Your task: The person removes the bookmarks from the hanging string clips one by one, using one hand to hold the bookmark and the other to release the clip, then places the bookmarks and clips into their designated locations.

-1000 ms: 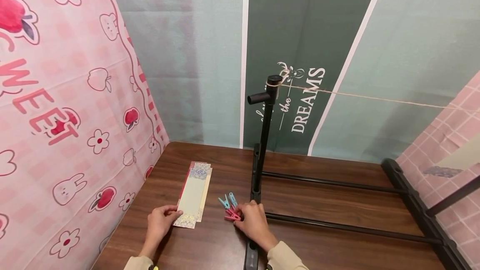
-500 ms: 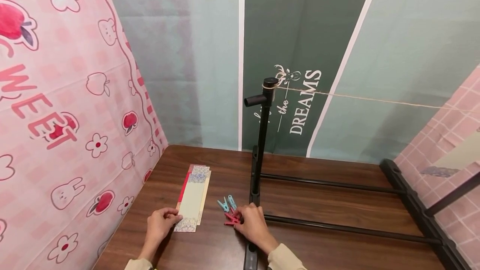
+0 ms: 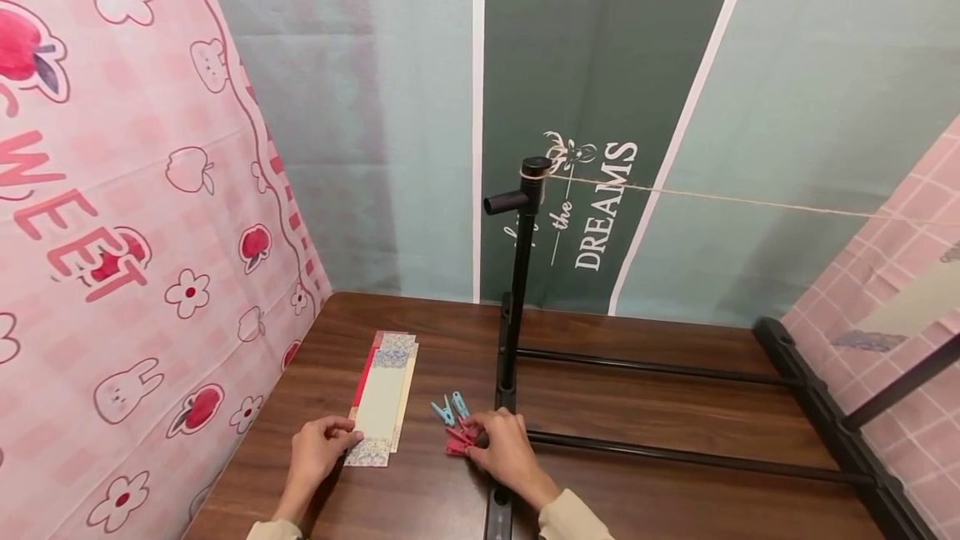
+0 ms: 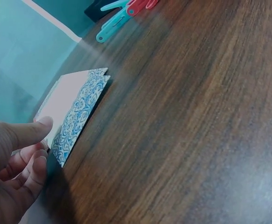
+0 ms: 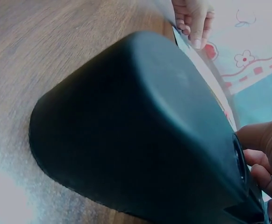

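Observation:
My left hand [image 3: 322,448] holds the near left corner of a small stack of long paper cards [image 3: 378,402], thumb on top and fingers at the edge. Ornate patterned ends border the pale top card; red and yellow edges show beneath it. In the left wrist view, the thumb lies on the card [image 4: 73,116] beside its blue-patterned end. To the right, my right hand [image 3: 508,450] pinches a red clothespin [image 3: 457,445] in a small cluster on the table. Blue clothespins [image 3: 450,408] lie just beyond. The right wrist view hides the clothespins behind the black rack foot [image 5: 140,130].
A black rack with an upright post [image 3: 519,290] stands beside my right hand. Its lower bars [image 3: 675,450] cross the wooden table [image 3: 420,498] to a right-hand foot [image 3: 817,415]. Twine [image 3: 720,199] runs from the post top; a pale card [image 3: 911,298] hangs at far right.
The head view has shifted slightly. Both hands stay nearly in place. The red edge under the top card shows wider than a second ago, and the red clothespins have turned a little at my right fingertips.

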A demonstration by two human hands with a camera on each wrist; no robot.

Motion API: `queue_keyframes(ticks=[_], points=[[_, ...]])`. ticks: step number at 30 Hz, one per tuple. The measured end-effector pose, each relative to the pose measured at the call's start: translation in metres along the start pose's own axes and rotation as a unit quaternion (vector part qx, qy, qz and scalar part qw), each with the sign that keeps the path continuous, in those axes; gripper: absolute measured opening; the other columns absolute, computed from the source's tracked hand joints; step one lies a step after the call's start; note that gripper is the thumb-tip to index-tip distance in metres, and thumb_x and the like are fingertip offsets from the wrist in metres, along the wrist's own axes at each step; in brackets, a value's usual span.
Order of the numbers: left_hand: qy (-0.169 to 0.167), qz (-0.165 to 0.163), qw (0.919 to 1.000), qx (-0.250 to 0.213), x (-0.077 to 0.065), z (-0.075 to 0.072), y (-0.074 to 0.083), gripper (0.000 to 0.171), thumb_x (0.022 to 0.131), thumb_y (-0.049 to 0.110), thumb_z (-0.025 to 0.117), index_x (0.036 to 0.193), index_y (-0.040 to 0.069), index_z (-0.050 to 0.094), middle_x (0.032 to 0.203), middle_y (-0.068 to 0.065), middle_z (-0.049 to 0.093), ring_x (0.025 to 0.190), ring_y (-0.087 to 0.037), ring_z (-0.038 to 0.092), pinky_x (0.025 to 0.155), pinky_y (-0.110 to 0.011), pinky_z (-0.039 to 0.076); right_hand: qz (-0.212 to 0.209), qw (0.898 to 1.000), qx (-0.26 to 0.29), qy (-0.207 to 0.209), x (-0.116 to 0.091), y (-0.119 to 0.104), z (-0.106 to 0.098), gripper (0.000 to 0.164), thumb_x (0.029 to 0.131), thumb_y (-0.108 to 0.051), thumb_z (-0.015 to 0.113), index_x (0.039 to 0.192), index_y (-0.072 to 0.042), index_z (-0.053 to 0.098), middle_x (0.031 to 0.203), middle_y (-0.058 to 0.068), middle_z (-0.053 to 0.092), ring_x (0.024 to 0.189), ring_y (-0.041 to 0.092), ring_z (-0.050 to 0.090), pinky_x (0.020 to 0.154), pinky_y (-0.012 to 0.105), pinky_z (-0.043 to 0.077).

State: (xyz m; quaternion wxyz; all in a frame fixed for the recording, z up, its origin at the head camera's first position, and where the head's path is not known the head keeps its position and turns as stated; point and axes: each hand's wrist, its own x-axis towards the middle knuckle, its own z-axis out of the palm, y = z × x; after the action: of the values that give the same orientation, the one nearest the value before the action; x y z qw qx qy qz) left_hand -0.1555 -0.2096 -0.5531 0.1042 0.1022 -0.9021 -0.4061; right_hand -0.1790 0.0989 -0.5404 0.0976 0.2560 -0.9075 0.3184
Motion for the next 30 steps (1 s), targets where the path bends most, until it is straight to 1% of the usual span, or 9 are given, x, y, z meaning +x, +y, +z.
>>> queue_keyframes(ticks=[4,6,9,12,15,18,20,26,30], points=[[0.009,0.002,1.0000,-0.002,-0.001,-0.001,0.005,0.011,0.075,0.013,0.084,0.079,0.009,0.074,0.066,0.006,0.062,0.061,-0.009,0.054,0.058,-0.027,0.044,-0.002,1.000,0.022,0.005,-0.001,-0.001,-0.002,0.021,0.071,-0.011,0.082,0.091,-0.010,0.074,0.079,-0.008,0.068,0.073,0.006,0.048,0.065,0.029,0.031],[0.015,0.010,0.9998,-0.005,-0.001,-0.002,0.008,0.010,0.075,0.013,0.083,0.080,0.009,0.075,0.067,0.005,0.064,0.061,-0.009,0.054,0.058,-0.027,0.044,-0.004,0.999,0.044,0.008,-0.001,0.000,-0.004,0.018,0.073,-0.011,0.080,0.089,-0.010,0.074,0.078,-0.008,0.068,0.073,0.006,0.048,0.066,0.029,0.031],[0.024,0.020,0.9994,-0.015,-0.001,-0.002,0.015,0.011,0.076,0.013,0.084,0.082,0.008,0.076,0.069,0.003,0.066,0.060,-0.008,0.055,0.057,-0.026,0.045,-0.009,0.996,0.086,0.017,0.000,-0.001,-0.008,0.013,0.075,-0.009,0.078,0.088,-0.010,0.074,0.077,-0.009,0.068,0.073,0.005,0.051,0.067,0.026,0.037],[0.025,0.024,0.9990,-0.027,0.000,-0.002,0.022,0.012,0.077,0.013,0.083,0.084,0.007,0.076,0.069,0.002,0.068,0.059,-0.007,0.055,0.055,-0.025,0.045,-0.009,0.992,0.125,0.022,0.002,-0.002,-0.013,0.012,0.077,-0.006,0.078,0.088,-0.009,0.074,0.077,-0.010,0.069,0.074,0.005,0.056,0.064,0.023,0.043],[0.022,0.025,0.9989,-0.033,0.000,-0.002,0.028,0.011,0.078,0.013,0.082,0.085,0.006,0.076,0.069,0.002,0.067,0.059,-0.007,0.055,0.054,-0.023,0.044,-0.010,0.988,0.154,0.026,0.003,-0.004,-0.020,0.013,0.077,-0.003,0.079,0.088,-0.008,0.074,0.078,-0.012,0.069,0.076,0.007,0.059,0.065,0.030,0.048],[0.024,0.028,0.9987,-0.035,0.000,-0.002,0.032,0.010,0.080,0.013,0.081,0.084,0.006,0.076,0.068,0.003,0.066,0.059,-0.007,0.055,0.054,-0.023,0.044,-0.013,0.986,0.163,0.032,0.004,-0.006,-0.027,0.013,0.078,-0.004,0.079,0.089,-0.011,0.073,0.079,-0.014,0.068,0.077,0.008,0.061,0.067,0.037,0.050],[0.026,0.033,0.9984,-0.037,0.000,-0.001,0.035,0.008,0.080,0.013,0.080,0.084,0.007,0.075,0.068,0.003,0.066,0.059,-0.007,0.055,0.054,-0.023,0.044,-0.012,0.985,0.169,0.032,0.004,-0.007,-0.031,0.012,0.079,-0.006,0.079,0.089,-0.012,0.073,0.079,-0.014,0.068,0.076,0.010,0.063,0.068,0.040,0.051],[0.017,0.050,0.9973,-0.052,0.001,0.000,0.042,0.005,0.083,0.012,0.076,0.084,0.008,0.074,0.069,0.005,0.065,0.059,-0.006,0.054,0.055,-0.023,0.044,0.007,0.984,0.177,0.024,0.001,-0.007,-0.046,0.010,0.082,-0.013,0.078,0.091,-0.016,0.074,0.080,-0.015,0.067,0.076,0.015,0.063,0.069,0.038,0.053],[0.017,0.059,0.9963,-0.061,0.001,0.000,0.048,0.004,0.082,0.009,0.075,0.079,0.009,0.072,0.067,0.005,0.063,0.057,-0.006,0.053,0.054,-0.022,0.044,-0.005,0.985,0.167,0.033,-0.002,-0.008,-0.057,0.013,0.082,-0.013,0.079,0.091,-0.021,0.073,0.080,-0.017,0.066,0.075,0.014,0.063,0.067,0.033,0.050]])
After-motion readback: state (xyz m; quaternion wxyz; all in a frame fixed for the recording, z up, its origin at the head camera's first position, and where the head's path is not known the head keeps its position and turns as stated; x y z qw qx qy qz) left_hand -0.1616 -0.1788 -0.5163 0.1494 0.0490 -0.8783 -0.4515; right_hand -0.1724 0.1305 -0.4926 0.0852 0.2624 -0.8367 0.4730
